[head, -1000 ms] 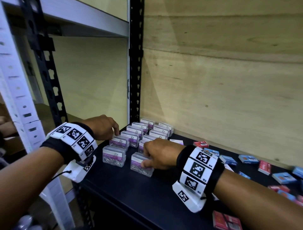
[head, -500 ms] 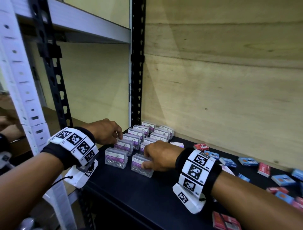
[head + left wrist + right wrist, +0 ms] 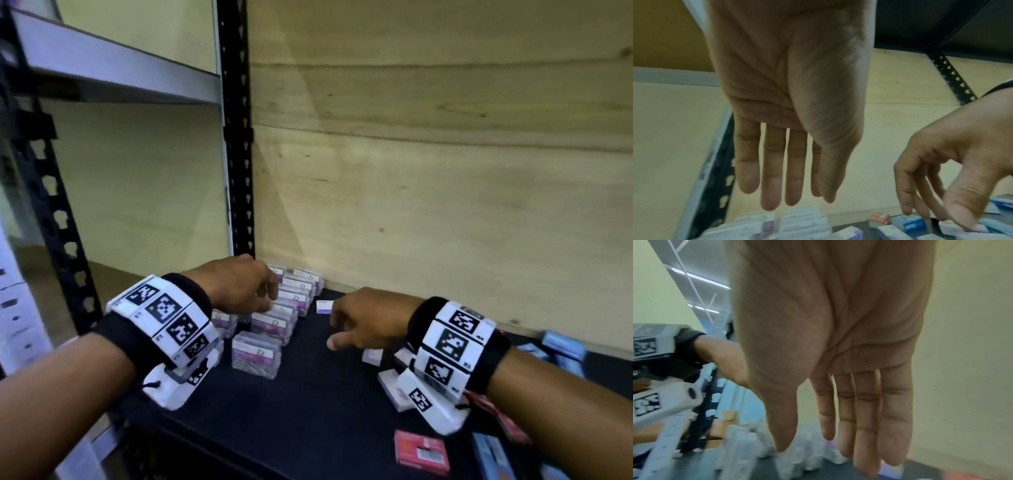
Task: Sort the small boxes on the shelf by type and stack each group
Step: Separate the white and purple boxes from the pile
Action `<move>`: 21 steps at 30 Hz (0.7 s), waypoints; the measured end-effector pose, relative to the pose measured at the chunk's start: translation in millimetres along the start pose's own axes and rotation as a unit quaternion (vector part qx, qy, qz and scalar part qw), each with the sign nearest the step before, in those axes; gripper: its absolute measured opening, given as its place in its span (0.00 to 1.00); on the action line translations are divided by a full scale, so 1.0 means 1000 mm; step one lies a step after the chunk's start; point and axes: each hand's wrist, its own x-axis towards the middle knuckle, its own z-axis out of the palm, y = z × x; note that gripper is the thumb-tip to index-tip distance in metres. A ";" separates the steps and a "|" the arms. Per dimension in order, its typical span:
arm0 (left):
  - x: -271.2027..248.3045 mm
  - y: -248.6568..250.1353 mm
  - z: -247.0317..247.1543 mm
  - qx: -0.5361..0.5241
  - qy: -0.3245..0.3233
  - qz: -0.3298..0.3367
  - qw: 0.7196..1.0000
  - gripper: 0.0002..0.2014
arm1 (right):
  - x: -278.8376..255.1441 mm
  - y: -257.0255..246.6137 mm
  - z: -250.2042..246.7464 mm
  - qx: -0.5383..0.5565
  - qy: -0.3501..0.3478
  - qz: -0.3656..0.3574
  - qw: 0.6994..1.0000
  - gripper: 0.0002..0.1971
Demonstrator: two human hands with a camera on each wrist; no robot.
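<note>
Several clear boxes with purple labels point(image 3: 274, 322) stand in rows at the back left of the black shelf point(image 3: 308, 411); one point(image 3: 256, 354) sits alone in front. My left hand point(image 3: 239, 287) hovers over the rows with straight fingers point(image 3: 772, 178) and holds nothing. My right hand point(image 3: 363, 318) hangs above the shelf to the right of the rows, fingers point(image 3: 867, 426) straight and empty. A small white and purple box point(image 3: 324, 306) lies flat just beyond it. Blue boxes point(image 3: 561, 346) and a red box point(image 3: 421, 452) lie scattered at the right.
A black perforated upright point(image 3: 239, 171) stands at the shelf's back left corner. A plywood back wall point(image 3: 445, 205) closes the rear. A grey shelf board point(image 3: 120, 75) hangs overhead at left. More white and purple boxes point(image 3: 394, 387) lie under my right wrist.
My right hand has let go of the front clear box, risen and moved right. My left hand has shifted right over the rows, its fingers now straight.
</note>
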 end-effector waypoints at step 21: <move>0.133 0.133 0.004 0.077 -0.066 0.083 0.991 0.10 | -0.034 0.191 0.002 -0.016 -0.037 0.156 0.987 0.15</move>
